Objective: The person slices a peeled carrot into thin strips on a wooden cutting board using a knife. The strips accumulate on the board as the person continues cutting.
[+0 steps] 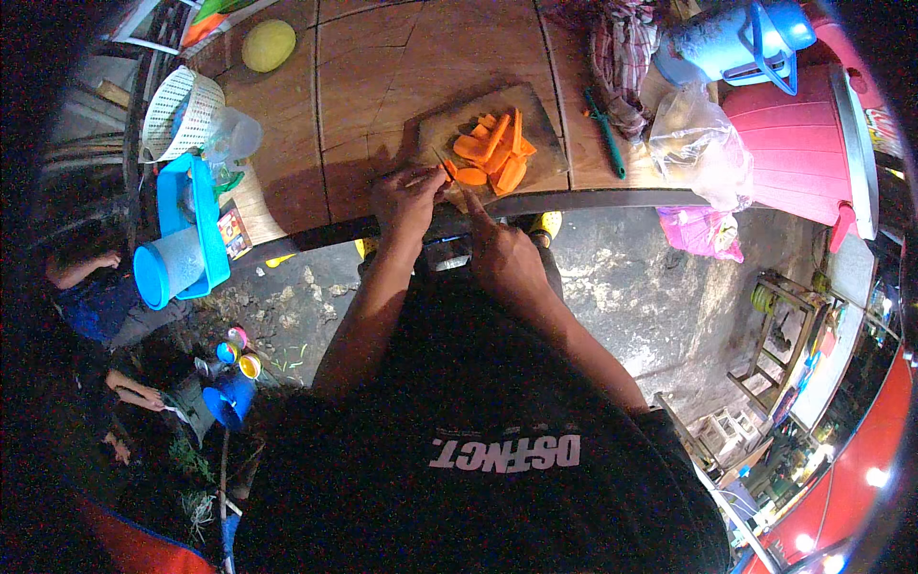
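A wooden cutting board [549,136] lies at the near edge of the tiled counter, bearing a heap of cut carrot pieces [495,151]. At the board's left corner, my left hand [407,204] pinches a small orange piece [449,169] between its fingertips. My right hand [508,251] grips a knife, with the forefinger stretched along it; the thin dark blade [443,163] meets the piece by my left fingertips. The handle is hidden in my palm. Right of the board lies a green-handled peeler or similar tool [609,143].
Left on the counter are a white basket [183,115], a blue tray [215,251], a lidded container [168,265] and a yellowish round fruit [269,45]. Right are a checked cloth [624,64], a blue jug [739,46], a plastic bag [696,136] and a pink bucket [789,143]. People sit lower left.
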A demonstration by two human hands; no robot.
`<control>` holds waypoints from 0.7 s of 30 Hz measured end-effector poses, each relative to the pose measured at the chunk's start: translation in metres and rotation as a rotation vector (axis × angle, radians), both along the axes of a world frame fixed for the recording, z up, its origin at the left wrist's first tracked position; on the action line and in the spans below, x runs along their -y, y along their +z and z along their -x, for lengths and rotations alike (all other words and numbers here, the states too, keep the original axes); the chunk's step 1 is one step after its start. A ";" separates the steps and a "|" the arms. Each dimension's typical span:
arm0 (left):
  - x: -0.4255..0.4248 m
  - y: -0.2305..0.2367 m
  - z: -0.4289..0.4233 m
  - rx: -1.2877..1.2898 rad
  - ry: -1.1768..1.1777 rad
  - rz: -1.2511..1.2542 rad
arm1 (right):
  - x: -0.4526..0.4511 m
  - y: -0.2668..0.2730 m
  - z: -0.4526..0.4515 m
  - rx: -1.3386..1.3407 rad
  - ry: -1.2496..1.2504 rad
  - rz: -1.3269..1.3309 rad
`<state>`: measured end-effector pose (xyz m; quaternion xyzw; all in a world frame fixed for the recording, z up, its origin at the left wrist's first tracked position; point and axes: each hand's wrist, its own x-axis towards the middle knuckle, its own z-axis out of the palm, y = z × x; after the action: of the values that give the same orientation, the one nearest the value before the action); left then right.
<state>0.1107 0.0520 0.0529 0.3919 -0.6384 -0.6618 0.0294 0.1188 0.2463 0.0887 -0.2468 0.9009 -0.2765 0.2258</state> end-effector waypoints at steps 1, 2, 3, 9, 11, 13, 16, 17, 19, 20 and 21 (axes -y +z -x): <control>-0.001 0.000 -0.001 0.004 0.033 -0.042 | 0.000 -0.001 0.000 -0.019 0.004 0.006; -0.001 0.000 -0.003 0.001 0.025 -0.035 | 0.001 -0.002 0.001 0.004 0.000 -0.024; -0.002 0.001 -0.004 -0.004 0.020 -0.027 | 0.001 -0.002 0.001 -0.016 0.004 -0.005; -0.005 0.001 0.000 -0.094 0.086 -0.208 | 0.004 0.000 0.001 0.005 -0.027 -0.027; -0.004 -0.001 0.001 -0.121 0.070 -0.182 | 0.005 -0.002 0.002 0.023 -0.028 -0.038; -0.003 -0.001 -0.001 -0.103 0.022 -0.083 | 0.006 -0.004 0.002 -0.043 -0.020 -0.009; -0.001 0.000 -0.004 0.054 0.031 -0.215 | 0.006 -0.005 0.001 -0.052 -0.030 0.023; 0.000 0.000 -0.004 0.032 0.022 -0.180 | 0.006 -0.005 0.001 -0.047 -0.037 0.036; -0.001 0.001 -0.005 0.001 0.004 -0.117 | 0.005 -0.005 0.000 -0.067 -0.028 0.033; -0.001 0.000 -0.003 -0.034 -0.013 -0.109 | 0.004 -0.005 0.000 -0.081 -0.021 0.034; -0.001 0.001 -0.003 -0.057 -0.030 -0.105 | 0.003 -0.005 -0.001 -0.068 -0.018 0.031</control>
<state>0.1138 0.0533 0.0536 0.3643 -0.6075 -0.7056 0.0171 0.1194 0.2430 0.0834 -0.2512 0.9059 -0.2840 0.1888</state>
